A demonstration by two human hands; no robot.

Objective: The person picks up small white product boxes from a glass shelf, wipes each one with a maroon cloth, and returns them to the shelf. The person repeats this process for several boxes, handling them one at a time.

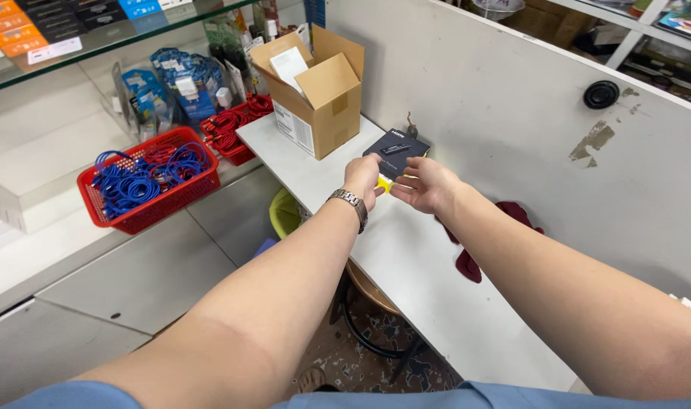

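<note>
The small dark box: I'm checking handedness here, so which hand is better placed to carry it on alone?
Probably the left hand: its fingers grip the small dark box at its near left edge, while the right hand lies open beneath it, supporting more than gripping.

A dark grey box (395, 148) with yellow beneath, a red basket (180, 198) of blue cables (137, 178), a maroon cloth (467, 263).
</note>
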